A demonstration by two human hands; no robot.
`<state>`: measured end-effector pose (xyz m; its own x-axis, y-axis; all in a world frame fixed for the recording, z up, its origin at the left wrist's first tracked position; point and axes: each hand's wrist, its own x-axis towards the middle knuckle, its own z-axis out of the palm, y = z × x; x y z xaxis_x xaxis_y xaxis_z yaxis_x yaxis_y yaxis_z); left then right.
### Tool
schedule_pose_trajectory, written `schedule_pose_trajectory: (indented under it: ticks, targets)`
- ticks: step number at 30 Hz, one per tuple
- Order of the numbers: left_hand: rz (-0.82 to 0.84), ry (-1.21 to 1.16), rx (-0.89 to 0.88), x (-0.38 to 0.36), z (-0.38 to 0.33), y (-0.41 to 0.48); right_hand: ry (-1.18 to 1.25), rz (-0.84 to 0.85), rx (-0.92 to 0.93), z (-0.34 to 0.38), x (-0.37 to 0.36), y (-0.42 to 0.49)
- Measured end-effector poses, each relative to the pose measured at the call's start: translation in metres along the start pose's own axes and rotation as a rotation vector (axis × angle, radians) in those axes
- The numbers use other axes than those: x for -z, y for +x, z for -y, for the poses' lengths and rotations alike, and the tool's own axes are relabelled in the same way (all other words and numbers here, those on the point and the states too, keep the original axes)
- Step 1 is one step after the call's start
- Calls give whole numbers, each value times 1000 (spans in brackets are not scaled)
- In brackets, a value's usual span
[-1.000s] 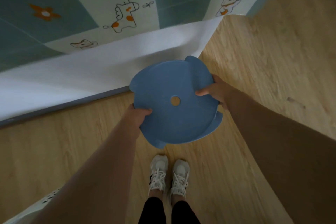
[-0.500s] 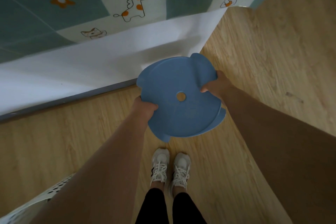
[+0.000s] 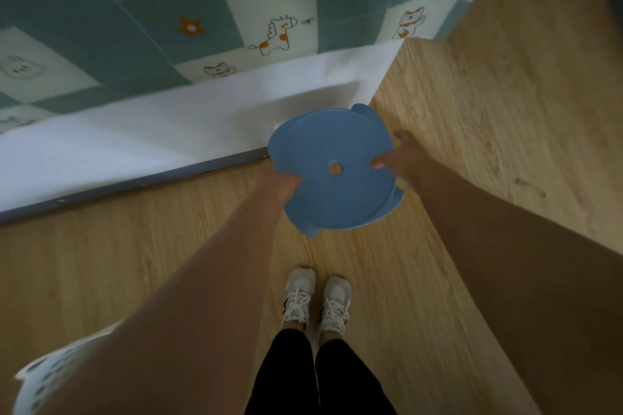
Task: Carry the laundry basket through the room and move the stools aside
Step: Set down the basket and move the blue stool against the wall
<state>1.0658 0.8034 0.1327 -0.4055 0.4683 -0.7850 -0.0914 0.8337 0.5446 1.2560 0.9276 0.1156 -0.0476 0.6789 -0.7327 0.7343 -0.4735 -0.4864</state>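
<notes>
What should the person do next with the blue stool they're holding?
Probably set the blue stool down on the wooden floor close to the bed edge. Both the left hand and the right hand grip its seat rim, it hangs right by the bed corner, and the laundry basket waits behind at lower left.

Only legible-ish marks: small dark lettering on each sneaker tongue, looks like "OGA" or similar, too blurred to confirm. Bedsheet carries cartoon animal and flower drawings only, no words or numbers.
</notes>
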Motion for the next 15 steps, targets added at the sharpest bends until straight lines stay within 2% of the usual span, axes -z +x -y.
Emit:
schedule_pose_trajectory:
  ticks: [4, 11, 15]
  targets:
    - [-2, 54, -94, 13, -10, -41, -58, 42, 84, 20, 13, -42]
    - [-28, 92, -84, 49, -24, -122, -121, 97, 260, 61, 28, -134]
    - [-49, 122, -131, 73, -27, -160, -265, 90, 353, 84, 26, -180]
